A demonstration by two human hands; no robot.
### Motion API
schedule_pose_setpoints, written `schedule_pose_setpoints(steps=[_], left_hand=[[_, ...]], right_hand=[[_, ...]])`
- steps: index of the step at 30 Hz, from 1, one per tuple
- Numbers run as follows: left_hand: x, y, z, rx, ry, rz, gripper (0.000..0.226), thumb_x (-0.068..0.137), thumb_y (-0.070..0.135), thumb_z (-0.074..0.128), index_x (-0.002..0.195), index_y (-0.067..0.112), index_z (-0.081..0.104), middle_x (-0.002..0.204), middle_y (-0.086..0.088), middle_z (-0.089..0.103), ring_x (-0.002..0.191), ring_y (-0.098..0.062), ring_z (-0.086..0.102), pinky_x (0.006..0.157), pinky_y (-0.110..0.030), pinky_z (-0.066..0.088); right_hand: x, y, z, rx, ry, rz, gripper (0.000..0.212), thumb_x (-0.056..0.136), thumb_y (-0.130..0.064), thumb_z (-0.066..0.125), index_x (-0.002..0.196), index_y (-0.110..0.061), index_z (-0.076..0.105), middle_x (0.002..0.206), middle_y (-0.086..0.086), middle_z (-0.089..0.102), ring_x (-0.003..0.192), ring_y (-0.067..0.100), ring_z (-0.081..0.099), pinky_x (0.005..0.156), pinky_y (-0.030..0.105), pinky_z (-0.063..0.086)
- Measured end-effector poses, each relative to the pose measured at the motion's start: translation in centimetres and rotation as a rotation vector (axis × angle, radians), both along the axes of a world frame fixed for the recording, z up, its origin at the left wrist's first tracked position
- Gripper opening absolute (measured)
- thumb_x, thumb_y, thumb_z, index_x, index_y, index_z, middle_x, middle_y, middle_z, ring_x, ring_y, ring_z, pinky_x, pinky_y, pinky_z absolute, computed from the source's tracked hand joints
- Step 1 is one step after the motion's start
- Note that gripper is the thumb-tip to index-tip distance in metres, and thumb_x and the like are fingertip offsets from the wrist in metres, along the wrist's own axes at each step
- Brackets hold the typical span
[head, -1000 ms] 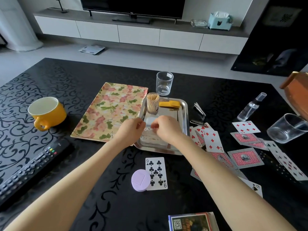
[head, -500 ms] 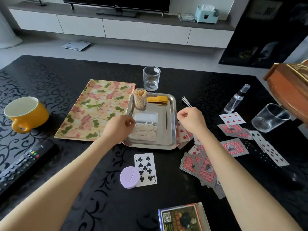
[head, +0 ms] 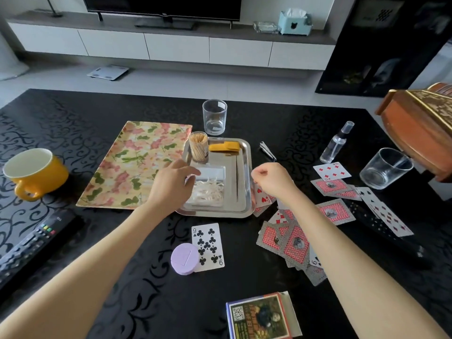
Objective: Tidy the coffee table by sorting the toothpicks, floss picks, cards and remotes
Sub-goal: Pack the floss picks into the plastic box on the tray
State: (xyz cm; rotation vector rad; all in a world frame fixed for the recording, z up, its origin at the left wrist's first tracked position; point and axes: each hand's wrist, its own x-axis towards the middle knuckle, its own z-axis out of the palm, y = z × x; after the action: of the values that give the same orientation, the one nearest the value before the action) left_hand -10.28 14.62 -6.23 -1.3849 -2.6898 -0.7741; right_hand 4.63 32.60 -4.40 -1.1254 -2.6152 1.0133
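Note:
A steel tray [head: 246, 167] in the middle of the black table holds a jar of toothpicks [head: 198, 146], a yellow item [head: 225, 146] and a clear box [head: 213, 171] with a pile of white floss picks [head: 210, 193]. My left hand [head: 172, 185] reaches over the tray's left rim, its straight fingers touching the clear box. My right hand [head: 271, 179] hovers curled just right of the tray, with nothing visible in it. Playing cards [head: 289, 241] lie scattered at the right. A nine of clubs [head: 207, 245] lies in front of the tray. A black remote [head: 31, 243] lies at the left.
A floral tray [head: 137, 165] lies left of the steel tray, with a yellow mug [head: 34, 172] further left. A purple round lid [head: 184, 258], a card box [head: 261, 316], two glasses [head: 214, 117] [head: 385, 167], a spray bottle [head: 336, 143], nail clippers [head: 267, 150] and a wooden box [head: 420, 133] stand around.
My right hand has left the floss box and moved right, off the tray, above the cards. My left hand has stretched its fingers onto the clear box.

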Motion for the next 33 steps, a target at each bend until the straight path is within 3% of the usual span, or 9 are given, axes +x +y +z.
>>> schedule_pose_setpoints(steps=[3,6,8,13,15,18,27,29,33], left_hand=[[0.6,0.5,-0.6,-0.028,0.148,-0.225,0.028,0.092,0.025,0.051,0.112,0.016,0.069,0.116,-0.003,0.067,0.107,-0.028,0.06,0.093,-0.045,0.048],[1.3,0.9,-1.1,-0.215,0.113,-0.261,0.06,0.088,0.056,0.025,0.127,0.025,0.058,0.131,0.005,0.058,0.126,-0.021,0.048,0.105,-0.041,0.035],[1.5,0.9,-1.6,-0.237,0.122,-0.263,0.067,0.083,0.062,0.021,0.126,0.028,0.059,0.132,0.008,0.057,0.127,-0.019,0.047,0.106,-0.04,0.03],[1.4,0.7,-1.8,-0.15,0.143,-0.248,0.043,0.085,0.046,0.051,0.12,0.025,0.065,0.116,0.004,0.068,0.114,-0.021,0.058,0.1,-0.04,0.036],[1.4,0.6,-1.9,-0.129,0.134,-0.242,0.042,0.084,0.044,0.053,0.118,0.024,0.065,0.109,0.003,0.071,0.11,-0.022,0.061,0.097,-0.038,0.038],[1.0,0.3,-2.1,-0.096,0.085,-0.223,0.043,0.088,0.047,0.045,0.12,0.026,0.063,0.102,0.006,0.072,0.107,-0.02,0.061,0.096,-0.033,0.035],[0.1,-0.4,-0.8,0.117,-0.015,-0.062,0.032,0.093,0.025,0.055,0.123,0.015,0.06,0.117,0.0,0.066,0.109,-0.021,0.058,0.093,-0.035,0.043],[-0.5,-1.0,-0.5,0.183,-0.049,0.057,0.031,0.094,0.021,0.053,0.124,0.012,0.06,0.12,-0.004,0.064,0.111,-0.023,0.056,0.089,-0.03,0.04],[-0.9,-2.1,-0.2,0.176,-0.114,0.109,0.038,0.096,0.024,0.05,0.133,0.018,0.051,0.135,-0.003,0.054,0.125,-0.024,0.045,0.1,-0.034,0.034]], right_hand=[[-2.0,-0.8,0.0,-0.022,0.001,0.0,0.036,0.094,-0.014,0.048,0.058,-0.01,0.048,0.058,0.008,0.043,0.054,0.018,0.042,0.055,0.027,0.037],[-3.4,-1.2,-0.2,-0.05,-0.026,0.014,0.031,0.094,-0.017,0.05,0.065,-0.01,0.056,0.062,0.006,0.051,0.059,0.016,0.049,0.057,0.026,0.039],[-3.9,-1.4,-0.4,-0.037,-0.039,0.038,0.029,0.094,-0.018,0.051,0.068,-0.01,0.058,0.064,0.009,0.054,0.06,0.018,0.053,0.062,0.029,0.045],[-5.3,-1.3,-1.2,0.008,-0.057,0.021,0.029,0.095,-0.021,0.051,0.068,-0.011,0.051,0.06,0.003,0.046,0.056,0.015,0.05,0.06,0.028,0.042],[-6.1,-1.5,-1.3,-0.005,-0.048,0.018,0.015,0.094,-0.021,0.051,0.091,-0.008,0.059,0.078,0.005,0.057,0.073,0.02,0.059,0.067,0.03,0.048],[-7.0,-1.8,-1.2,-0.025,-0.04,-0.004,0.032,0.093,-0.019,0.054,0.122,-0.005,0.052,0.112,0.01,0.061,0.093,0.027,0.064,0.08,0.037,0.055],[-7.8,-1.7,-1.9,-0.119,0.085,-0.125,0.026,0.084,0.002,0.055,0.109,-0.002,0.063,0.105,0.015,0.066,0.093,0.029,0.063,0.081,0.04,0.055],[-7.4,-1.8,-1.5,-0.094,0.167,-0.095,0.029,0.083,0.0,0.057,0.11,-0.008,0.066,0.107,0.009,0.066,0.097,0.025,0.062,0.084,0.04,0.054],[-5.2,-2.7,-0.9,0.076,0.243,0.094,0.023,0.087,-0.008,0.061,0.109,-0.015,0.066,0.106,0.0,0.067,0.093,0.015,0.062,0.079,0.028,0.052]])
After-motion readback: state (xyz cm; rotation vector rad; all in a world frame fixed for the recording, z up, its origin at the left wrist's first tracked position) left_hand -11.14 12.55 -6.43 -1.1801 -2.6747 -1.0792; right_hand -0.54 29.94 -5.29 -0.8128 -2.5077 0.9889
